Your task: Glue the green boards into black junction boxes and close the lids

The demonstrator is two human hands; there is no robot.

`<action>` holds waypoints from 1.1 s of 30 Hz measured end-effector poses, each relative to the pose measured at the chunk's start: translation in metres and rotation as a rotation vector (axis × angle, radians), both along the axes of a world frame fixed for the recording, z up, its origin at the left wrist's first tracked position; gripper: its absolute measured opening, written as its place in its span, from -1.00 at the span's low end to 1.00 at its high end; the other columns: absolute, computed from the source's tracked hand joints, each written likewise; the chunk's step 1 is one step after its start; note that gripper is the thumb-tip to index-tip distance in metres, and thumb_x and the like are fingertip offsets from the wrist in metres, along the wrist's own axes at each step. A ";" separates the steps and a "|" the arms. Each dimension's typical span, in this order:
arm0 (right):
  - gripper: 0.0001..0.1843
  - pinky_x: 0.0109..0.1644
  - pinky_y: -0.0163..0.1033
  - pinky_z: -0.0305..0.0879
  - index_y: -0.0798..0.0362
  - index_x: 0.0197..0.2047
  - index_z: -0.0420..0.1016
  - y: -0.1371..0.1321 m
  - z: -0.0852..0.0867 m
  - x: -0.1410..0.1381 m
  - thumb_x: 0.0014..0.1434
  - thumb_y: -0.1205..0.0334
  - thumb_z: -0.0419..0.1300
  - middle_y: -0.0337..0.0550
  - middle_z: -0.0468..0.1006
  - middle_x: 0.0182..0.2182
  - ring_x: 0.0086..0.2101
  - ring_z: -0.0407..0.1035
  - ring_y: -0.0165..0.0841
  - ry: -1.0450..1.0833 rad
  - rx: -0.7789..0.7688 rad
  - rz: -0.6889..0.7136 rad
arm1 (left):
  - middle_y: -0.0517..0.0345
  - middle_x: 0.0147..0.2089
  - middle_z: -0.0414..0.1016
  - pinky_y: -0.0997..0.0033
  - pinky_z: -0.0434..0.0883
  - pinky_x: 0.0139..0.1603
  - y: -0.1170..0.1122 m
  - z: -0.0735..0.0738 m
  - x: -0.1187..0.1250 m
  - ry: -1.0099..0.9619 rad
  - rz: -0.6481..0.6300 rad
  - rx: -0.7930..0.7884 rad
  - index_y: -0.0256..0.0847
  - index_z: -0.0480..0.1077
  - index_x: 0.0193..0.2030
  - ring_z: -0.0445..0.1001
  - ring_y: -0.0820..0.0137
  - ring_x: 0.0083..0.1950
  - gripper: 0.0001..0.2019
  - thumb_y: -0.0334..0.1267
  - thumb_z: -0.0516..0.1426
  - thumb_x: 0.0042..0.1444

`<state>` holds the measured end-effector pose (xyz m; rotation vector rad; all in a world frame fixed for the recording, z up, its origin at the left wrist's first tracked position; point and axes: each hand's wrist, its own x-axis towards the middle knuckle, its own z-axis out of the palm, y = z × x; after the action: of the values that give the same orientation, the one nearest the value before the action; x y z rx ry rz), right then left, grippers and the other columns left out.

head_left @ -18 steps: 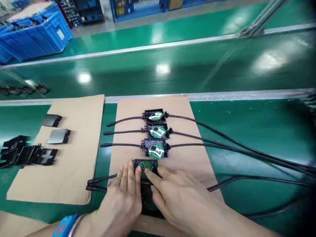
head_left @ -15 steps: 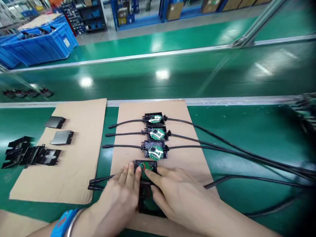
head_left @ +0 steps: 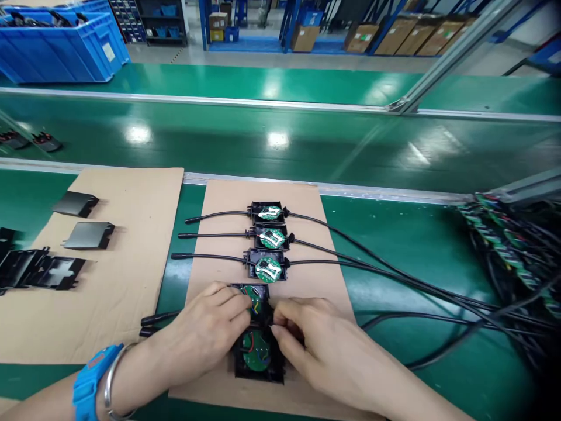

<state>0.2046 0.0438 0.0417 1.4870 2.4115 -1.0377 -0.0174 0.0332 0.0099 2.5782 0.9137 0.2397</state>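
My left hand (head_left: 214, 321) is curled over the left side of an open black plastic case (head_left: 263, 288), its fingertips against the green circuit board (head_left: 255, 301) with coloured wires. My right hand (head_left: 319, 336) has thumb and fingers bent in a pinch at the case's right side; what lies between them is hidden. Just below, a second open case (head_left: 274, 371) holds a round green board (head_left: 256, 351) with red and blue wires. Black cable ends (head_left: 153, 319) stick out left of my left wrist, and a black cable (head_left: 381, 318) leads away beyond my right hand.
Above, three open cases (head_left: 266, 264) with round boards and cables lie in a column on cardboard (head_left: 307, 210). Grey covers (head_left: 90, 235) and black housings (head_left: 56, 272) are on the left cardboard (head_left: 131, 292). A cable pile (head_left: 517, 251) sits right, a blue bin (head_left: 56, 49) far left.
My left fingers, stretched flat before, are now curled at the board. My right hand has drawn back from the board to the case's right side, uncovering more of the lower case. The view has shifted.
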 end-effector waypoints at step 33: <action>-0.76 -0.16 -0.15 0.23 0.10 -0.24 0.48 0.000 -0.044 0.013 0.27 0.38 -0.02 -0.07 0.38 -0.33 -0.23 0.23 -0.26 0.338 0.431 0.003 | -0.01 0.03 0.39 0.02 0.12 0.25 -0.007 -0.001 0.012 0.192 0.017 0.028 -0.29 0.11 0.32 0.32 0.17 0.01 -0.37 -0.47 0.02 0.04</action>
<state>0.2180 0.0434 -0.0020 1.5217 3.0293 -0.8638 -0.0054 0.0266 0.0086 2.6552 1.0054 0.0086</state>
